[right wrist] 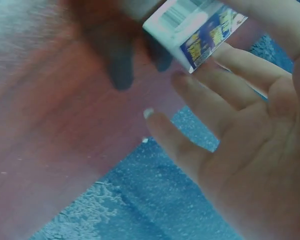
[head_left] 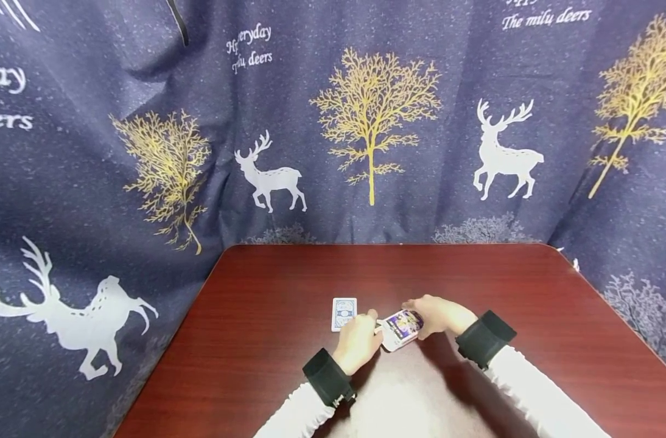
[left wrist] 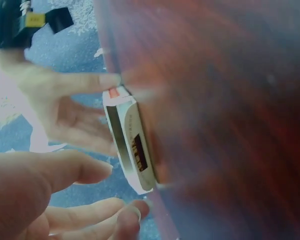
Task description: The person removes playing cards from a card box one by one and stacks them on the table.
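Note:
A small card box with a purple picture on its front is held above the table by my right hand. In the right wrist view, the thumb and fingers of the right hand pinch the white card box, which shows a barcode on one end. My left hand is at the box's near-left end. The left wrist view shows the left hand with thumb and fingers spread apart close to the box's lower end; I cannot tell whether a fingertip touches it.
A blue-backed playing card, or a stack of them, lies on the red-brown table just left of my hands. A dark blue curtain with deer and trees hangs behind the table's far edge.

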{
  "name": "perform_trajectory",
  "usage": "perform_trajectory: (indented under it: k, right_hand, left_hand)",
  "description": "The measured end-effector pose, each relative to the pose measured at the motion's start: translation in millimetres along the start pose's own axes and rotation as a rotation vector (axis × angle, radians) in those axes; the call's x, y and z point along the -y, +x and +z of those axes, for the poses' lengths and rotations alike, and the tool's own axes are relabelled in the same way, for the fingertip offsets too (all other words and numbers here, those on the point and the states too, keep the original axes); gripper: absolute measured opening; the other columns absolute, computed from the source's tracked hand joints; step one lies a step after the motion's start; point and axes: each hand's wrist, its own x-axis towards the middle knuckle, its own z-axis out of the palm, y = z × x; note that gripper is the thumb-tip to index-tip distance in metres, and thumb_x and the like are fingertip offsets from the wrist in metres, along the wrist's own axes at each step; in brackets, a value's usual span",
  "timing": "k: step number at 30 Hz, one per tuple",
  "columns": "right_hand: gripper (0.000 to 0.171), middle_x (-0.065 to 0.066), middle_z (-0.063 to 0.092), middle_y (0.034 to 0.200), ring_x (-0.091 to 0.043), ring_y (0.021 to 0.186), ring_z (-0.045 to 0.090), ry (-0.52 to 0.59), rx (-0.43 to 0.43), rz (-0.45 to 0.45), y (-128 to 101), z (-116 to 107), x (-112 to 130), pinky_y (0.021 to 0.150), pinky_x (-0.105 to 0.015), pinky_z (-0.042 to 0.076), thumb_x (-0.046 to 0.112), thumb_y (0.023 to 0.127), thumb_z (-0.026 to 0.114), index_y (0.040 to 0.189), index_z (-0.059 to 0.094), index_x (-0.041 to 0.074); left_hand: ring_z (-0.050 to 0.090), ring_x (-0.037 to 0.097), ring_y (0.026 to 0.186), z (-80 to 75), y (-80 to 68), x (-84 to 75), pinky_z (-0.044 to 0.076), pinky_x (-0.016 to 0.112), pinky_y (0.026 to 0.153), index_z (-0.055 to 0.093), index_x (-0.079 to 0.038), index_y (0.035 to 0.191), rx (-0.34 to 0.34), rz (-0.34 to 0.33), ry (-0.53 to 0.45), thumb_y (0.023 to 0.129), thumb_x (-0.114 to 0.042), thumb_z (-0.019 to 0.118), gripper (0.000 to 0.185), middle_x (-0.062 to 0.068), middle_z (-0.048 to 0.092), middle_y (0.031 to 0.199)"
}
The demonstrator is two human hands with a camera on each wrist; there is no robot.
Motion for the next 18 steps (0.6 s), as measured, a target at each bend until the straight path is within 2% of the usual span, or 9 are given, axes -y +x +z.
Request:
perform_trajectory:
  k: [3,5,8,14,18]
  right_hand:
    - [0.07,-0.013,0.069,0.111,-0.025,0.094,0.066,0.055,-0.011,-0.005,-6.4,1.4,-0.7,0.083,-0.038,0.053,0.02,0.057,0.09,0.119,0.063,0.0]
    - [0.066,-0.009,0.07,0.105,-0.02,0.089,0.066,0.088,-0.045,-0.021,-10.0,3.3,-2.1,0.079,-0.035,0.053,0.021,0.058,0.09,0.116,0.065,0.002]
    - [0.061,-0.005,0.071,0.1,-0.015,0.084,0.065,0.111,-0.099,-0.044,-13.6,6.8,-3.8,0.075,-0.031,0.052,0.022,0.058,0.09,0.112,0.067,0.004]
    - [0.061,-0.001,0.071,0.1,-0.009,0.083,0.062,0.144,-0.164,-0.039,-14.5,7.8,0.4,0.074,-0.028,0.051,0.031,0.062,0.088,0.113,0.067,0.006]
    - [0.056,0.001,0.07,0.099,-0.006,0.081,0.06,0.159,-0.213,-0.062,-11.6,-0.7,6.4,0.072,-0.026,0.05,0.035,0.062,0.087,0.109,0.068,0.011]
  left_hand:
    - [0.061,0.017,0.054,-4.9,-2.1,2.0,0.039,0.028,0.044,0.056,-0.011,0.076,-0.018,0.014,-0.019,0.074,-0.016,0.072,0.017,0.002,0.064,0.064]
    - [0.058,0.014,0.052,-7.6,-2.1,3.5,0.036,0.026,0.044,0.056,-0.012,0.071,-0.016,0.019,-0.041,0.074,-0.016,0.072,0.016,0.0,0.061,0.061]
    - [0.054,0.011,0.052,-11.9,-1.3,5.7,0.036,0.023,0.046,0.06,-0.012,0.069,0.021,0.008,-0.102,0.075,-0.013,0.069,0.011,-0.003,0.06,0.059]
    - [0.053,0.006,0.056,-18.8,5.4,10.3,0.041,0.02,0.054,0.068,-0.008,0.077,0.107,-0.023,-0.254,0.079,-0.011,0.065,0.005,-0.003,0.062,0.063]
    - [0.04,0.004,0.054,-22.4,11.0,14.6,0.033,0.018,0.053,0.066,-0.007,0.071,0.122,-0.031,-0.342,0.08,-0.013,0.062,0.012,-0.007,0.049,0.059]
